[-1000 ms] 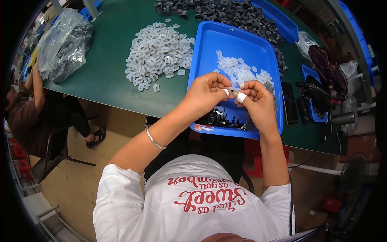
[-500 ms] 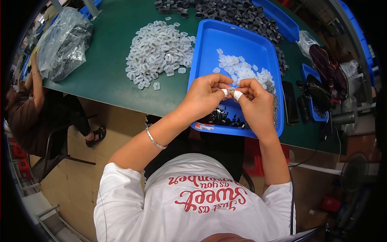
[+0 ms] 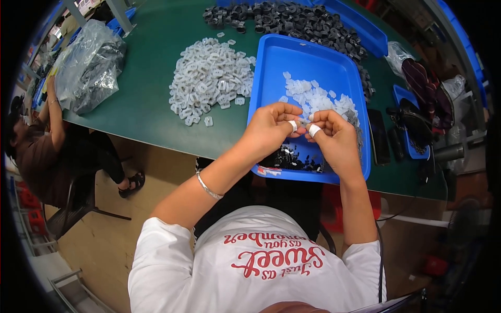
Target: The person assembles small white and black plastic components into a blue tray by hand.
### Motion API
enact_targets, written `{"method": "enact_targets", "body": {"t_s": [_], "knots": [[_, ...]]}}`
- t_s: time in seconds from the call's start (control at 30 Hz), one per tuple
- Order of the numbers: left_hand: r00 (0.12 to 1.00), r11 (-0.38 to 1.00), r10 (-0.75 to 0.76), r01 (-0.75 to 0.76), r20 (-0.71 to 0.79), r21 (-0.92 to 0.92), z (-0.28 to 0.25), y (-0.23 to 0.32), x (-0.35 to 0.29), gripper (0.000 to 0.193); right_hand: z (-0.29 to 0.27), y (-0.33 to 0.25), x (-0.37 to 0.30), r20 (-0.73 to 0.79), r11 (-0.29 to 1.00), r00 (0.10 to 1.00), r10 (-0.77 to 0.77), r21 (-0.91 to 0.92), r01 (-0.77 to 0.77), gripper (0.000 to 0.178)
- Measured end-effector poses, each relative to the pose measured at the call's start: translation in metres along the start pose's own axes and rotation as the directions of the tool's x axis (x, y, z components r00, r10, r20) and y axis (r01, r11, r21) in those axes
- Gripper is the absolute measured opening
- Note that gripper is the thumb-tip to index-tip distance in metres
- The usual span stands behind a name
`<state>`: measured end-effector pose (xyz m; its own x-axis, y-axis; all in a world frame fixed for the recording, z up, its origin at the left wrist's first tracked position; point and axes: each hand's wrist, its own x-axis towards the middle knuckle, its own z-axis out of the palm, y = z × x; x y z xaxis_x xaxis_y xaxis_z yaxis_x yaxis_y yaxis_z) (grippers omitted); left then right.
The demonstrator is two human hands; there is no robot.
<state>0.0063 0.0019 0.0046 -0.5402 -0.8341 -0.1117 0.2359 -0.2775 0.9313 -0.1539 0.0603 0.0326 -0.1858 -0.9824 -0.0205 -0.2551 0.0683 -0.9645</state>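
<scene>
Over the near half of a blue tray (image 3: 279, 60), my left hand (image 3: 265, 131) and my right hand (image 3: 338, 143) meet fingertip to fingertip. Both are closed in a pinch on one small pale plastic piece (image 3: 303, 122), mostly covered by the fingers. White tape wraps each thumb. Beyond the hands, thin translucent white pieces (image 3: 302, 91) lie heaped in the tray. Small shiny black parts (image 3: 292, 158) are scattered at its near side, below my hands. Tiny grey parts (image 3: 359, 133) lie along its right side, partly hidden by my right hand.
Left of the tray a big pile of whitish plastic pieces (image 3: 206, 78) covers the green table (image 3: 148, 88). Dark grey parts (image 3: 292, 20) are heaped behind it. A phone (image 3: 379, 136) lies right of the tray. Another person (image 3: 44, 151) sits at far left near a clear bag (image 3: 91, 70).
The view has shifted a little, so the tray and piles appear slightly lower and further right. My fingertips have parted slightly, and more of the small piece shows between them.
</scene>
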Motion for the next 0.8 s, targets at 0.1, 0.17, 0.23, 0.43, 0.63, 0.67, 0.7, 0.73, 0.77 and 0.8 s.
{"method": "enact_targets", "body": {"t_s": [0.1, 0.17, 0.23, 0.43, 0.63, 0.67, 0.7, 0.73, 0.77, 0.8], "knots": [[1.0, 1.0, -0.015, 0.015, -0.001, 0.015, -0.0007, -0.0013, -0.0001, 0.029, 0.0005, 0.0001, -0.0001, 0.013, 0.999, 1.0, 0.002, 0.032, -0.003, 0.016], [1.0, 0.999, -0.029, 0.029, -0.001, 0.025, 0.0001, 0.0014, 0.0003, 0.028, 0.0002, 0.0005, 0.0015, 0.015, 0.999, 1.0, 0.008, 0.048, -0.009, 0.016], [1.0, 0.999, -0.025, 0.025, 0.011, 0.025, -0.0007, 0.0008, 0.0008, 0.026, 0.0, 0.0009, 0.0017, 0.021, 0.998, 1.0, 0.017, 0.063, -0.019, 0.016], [0.999, 0.999, -0.041, 0.041, 0.005, 0.017, -0.0005, 0.0034, 0.0014, 0.024, -0.0024, 0.0058, 0.0062, 0.043, 0.992, 0.998, 0.042, 0.117, -0.047, 0.016], [0.998, 0.998, -0.061, 0.06, 0.014, 0.036, 0.0007, 0.0029, 0.0028, 0.024, -0.0034, 0.0077, 0.0061, 0.042, 0.993, 0.999, 0.033, 0.108, -0.037, 0.016], [0.998, 0.998, -0.056, 0.055, 0.009, 0.039, -0.0001, 0.0024, 0.0037, 0.024, -0.0036, 0.0077, 0.0059, 0.042, 0.994, 0.999, 0.031, 0.104, -0.035, 0.016], [0.999, 0.998, -0.048, 0.047, 0.022, 0.039, -0.0011, 0.0015, 0.004, 0.025, -0.0035, 0.0077, 0.0049, 0.045, 0.994, 0.999, 0.029, 0.1, -0.034, 0.016], [0.999, 0.999, -0.038, 0.037, 0.032, 0.038, -0.0019, 0.0009, 0.0036, 0.026, -0.0027, 0.0078, 0.0043, 0.055, 0.994, 0.998, 0.022, 0.103, -0.028, 0.016], [0.999, 0.999, -0.03, 0.029, 0.019, 0.041, -0.0016, 0.0009, 0.0016, 0.026, -0.0013, 0.0083, 0.0039, 0.062, 0.993, 0.998, 0.025, 0.116, -0.032, 0.015], [0.999, 0.998, -0.03, 0.03, 0.009, 0.053, -0.0004, 0.0016, 0.0009, 0.027, -0.0007, 0.0087, 0.0051, 0.07, 0.991, 0.997, 0.023, 0.128, -0.032, 0.015]]}}
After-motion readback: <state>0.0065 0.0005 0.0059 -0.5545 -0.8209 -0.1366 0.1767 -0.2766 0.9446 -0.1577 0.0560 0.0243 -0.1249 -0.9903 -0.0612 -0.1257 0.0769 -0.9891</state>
